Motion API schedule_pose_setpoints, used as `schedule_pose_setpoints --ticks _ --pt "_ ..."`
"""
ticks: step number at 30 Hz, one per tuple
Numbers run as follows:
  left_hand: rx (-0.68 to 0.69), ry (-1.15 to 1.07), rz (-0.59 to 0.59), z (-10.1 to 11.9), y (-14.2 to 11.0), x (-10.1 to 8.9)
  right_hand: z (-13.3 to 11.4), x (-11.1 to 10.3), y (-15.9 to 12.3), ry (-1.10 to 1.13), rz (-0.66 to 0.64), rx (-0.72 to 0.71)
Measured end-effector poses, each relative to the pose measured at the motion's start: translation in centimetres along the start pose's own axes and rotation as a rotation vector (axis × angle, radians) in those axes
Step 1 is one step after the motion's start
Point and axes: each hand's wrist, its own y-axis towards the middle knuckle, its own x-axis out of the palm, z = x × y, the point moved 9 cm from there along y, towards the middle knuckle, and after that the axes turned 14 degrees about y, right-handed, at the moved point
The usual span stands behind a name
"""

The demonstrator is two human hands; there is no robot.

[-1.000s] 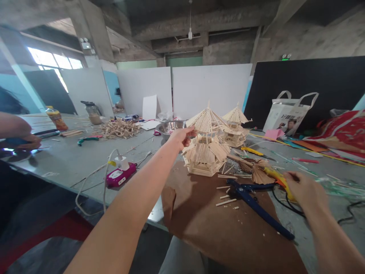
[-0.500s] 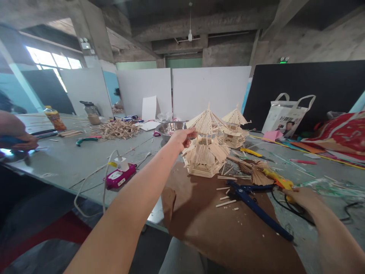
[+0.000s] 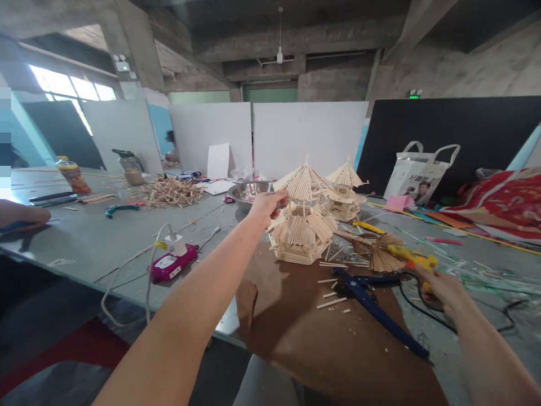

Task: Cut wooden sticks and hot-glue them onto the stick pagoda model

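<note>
A pavilion model (image 3: 302,231) built of thin wooden sticks stands upright on brown cardboard (image 3: 304,321). My left hand (image 3: 269,206) reaches out to the left edge of its pointed roof, fingers closed on that edge; the fingertips are partly hidden. On the right, my right hand (image 3: 443,287) is wrapped around a yellow hot glue gun (image 3: 416,259) with a black cord. The gun's nozzle points left, over a brown pleated fan-like piece (image 3: 376,252). In front of the gun lie blue-handled cutters (image 3: 380,316) and several cut sticks (image 3: 332,303).
Behind stands a second stick pavilion (image 3: 345,194) beside a metal bowl (image 3: 245,194). A purple power strip (image 3: 174,264) with a white cable sits left, near a pile of sticks (image 3: 173,193). A yellow-handled knife (image 3: 369,226) lies right. Another person's hand (image 3: 34,214) is at far left.
The view has shifted slightly. My right hand has lifted the glue gun a little. My left hand keeps its place at the roof. The other person's arm at far left has moved partly out of view.
</note>
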Motion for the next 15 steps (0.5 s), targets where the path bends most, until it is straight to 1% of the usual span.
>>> schedule_pose_setpoints --ticks 4,6,8,11,13,14,15 --pt "0.004 0.015 0.004 0.4 -0.4 0.0 1.1 1.8 -1.0 0.16 -0.122 0.201" --pt "0.002 0.021 0.0 0.4 -0.4 0.1 1.0 2.7 -1.4 0.235 -0.193 0.233" --pt "0.003 0.025 0.0 0.4 -0.4 0.1 0.5 3.3 -1.7 0.281 -0.246 0.215" --pt "0.01 0.026 0.013 0.3 -0.3 0.0 -0.2 3.6 -1.9 0.305 -0.277 0.159" --pt "0.029 0.027 0.02 0.4 -0.2 -0.1 -0.3 3.7 -1.8 0.307 -0.276 0.132" --pt "0.042 0.031 0.024 0.5 -0.1 -0.1 -0.4 3.6 -1.6 0.29 -0.26 0.107" --pt "0.056 0.037 0.029 0.6 -0.1 -0.1 -0.5 3.3 -1.3 0.252 -0.217 0.06"
